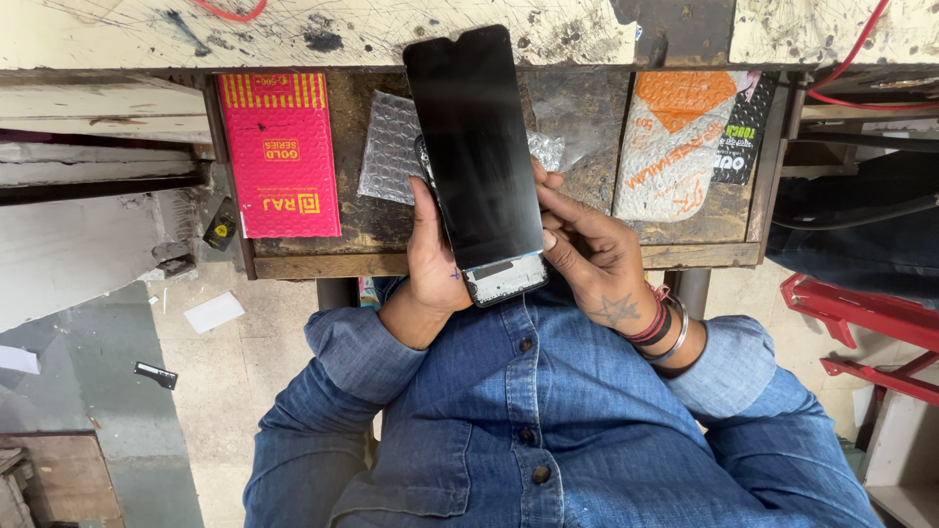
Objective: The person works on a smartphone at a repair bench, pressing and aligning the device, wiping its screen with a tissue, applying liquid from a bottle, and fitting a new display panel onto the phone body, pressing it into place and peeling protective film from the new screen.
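Hands [435, 259] [587, 254], phone screen [474, 147] pointing away

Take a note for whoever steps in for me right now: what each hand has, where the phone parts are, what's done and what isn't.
Left hand: gripping the phone body from its side.
Right hand: fingers pinching the edge of the black display panel.
Parts: the panel lies over the body, shifted up, above the wooden tray. In the tray are a bubble wrap sheet, a pink box and an orange and white pouch.
Done: panel and body are together in hand.
Left: the panel is not flush, and the body's lower end shows uncovered.
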{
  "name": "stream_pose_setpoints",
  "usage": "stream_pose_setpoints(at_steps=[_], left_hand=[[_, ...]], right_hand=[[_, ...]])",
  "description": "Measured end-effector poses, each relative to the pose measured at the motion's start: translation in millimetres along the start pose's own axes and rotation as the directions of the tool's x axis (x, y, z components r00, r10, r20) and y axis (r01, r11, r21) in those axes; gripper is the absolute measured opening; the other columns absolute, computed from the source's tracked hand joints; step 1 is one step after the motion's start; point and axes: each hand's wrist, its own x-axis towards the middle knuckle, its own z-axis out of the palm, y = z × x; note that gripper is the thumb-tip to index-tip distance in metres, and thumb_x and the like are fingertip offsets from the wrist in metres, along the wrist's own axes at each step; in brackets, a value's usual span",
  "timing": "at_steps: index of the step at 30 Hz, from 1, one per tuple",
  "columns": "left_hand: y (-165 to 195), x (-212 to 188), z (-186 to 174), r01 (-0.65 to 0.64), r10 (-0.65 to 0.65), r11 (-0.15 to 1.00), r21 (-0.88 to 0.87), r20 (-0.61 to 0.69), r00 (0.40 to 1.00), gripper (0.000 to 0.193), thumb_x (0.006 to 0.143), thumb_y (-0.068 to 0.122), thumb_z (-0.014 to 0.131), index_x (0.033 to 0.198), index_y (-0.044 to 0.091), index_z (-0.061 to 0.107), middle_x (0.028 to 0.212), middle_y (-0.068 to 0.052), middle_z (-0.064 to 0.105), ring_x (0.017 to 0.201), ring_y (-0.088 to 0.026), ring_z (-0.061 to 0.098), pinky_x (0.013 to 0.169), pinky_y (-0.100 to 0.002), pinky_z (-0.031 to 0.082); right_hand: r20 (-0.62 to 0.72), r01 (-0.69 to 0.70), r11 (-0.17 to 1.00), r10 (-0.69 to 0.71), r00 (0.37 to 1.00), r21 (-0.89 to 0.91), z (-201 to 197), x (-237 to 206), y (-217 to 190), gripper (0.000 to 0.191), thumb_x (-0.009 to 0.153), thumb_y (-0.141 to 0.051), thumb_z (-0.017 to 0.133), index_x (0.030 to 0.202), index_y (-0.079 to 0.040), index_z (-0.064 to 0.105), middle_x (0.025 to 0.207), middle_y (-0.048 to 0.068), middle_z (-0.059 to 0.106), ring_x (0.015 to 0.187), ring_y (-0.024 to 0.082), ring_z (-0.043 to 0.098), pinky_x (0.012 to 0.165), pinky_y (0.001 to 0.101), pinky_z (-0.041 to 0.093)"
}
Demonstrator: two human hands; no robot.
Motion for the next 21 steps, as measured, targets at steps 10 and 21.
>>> stream_pose_setpoints(at_steps=[10, 21], left_hand=[[0.4, -0.4, -4.4, 0.011, -0.01, 0.999, -0.047, 0.034, 0.999, 0.095, 0.107, 0.076, 0.018, 0.159, -0.001, 0.036, 0.151, -0.018, 0.049, 0.139, -0.027, 0.05, 0.122, -0.043, 0.042], [-0.6, 0.6, -1.8, 0.012, -0.011, 1.0, 0.015, -0.008, 1.0, 0.096, 0.104, 0.075, 0.017, 0.162, 0.001, 0.034, 0.15, -0.016, 0.048, 0.147, -0.026, 0.045, 0.124, -0.044, 0.04]], right_hand=[[0.007, 0.011, 1.0, -0.011, 1.0, 0.014, -0.6, 1.1, 0.7, 0.049, 0.106, 0.001, 0.06, 0.153, 0.005, 0.047, 0.121, 0.009, 0.072, 0.113, 0.01, 0.067, 0.103, 0.025, 0.053], [0.0, 0.009, 1.0, -0.009, 1.0, -0.004, -1.5, -0.8, 2.3, 0.049, 0.106, 0.001, 0.06, 0.154, 0.005, 0.047, 0.12, 0.008, 0.071, 0.111, 0.009, 0.065, 0.103, 0.0242, 0.051]])
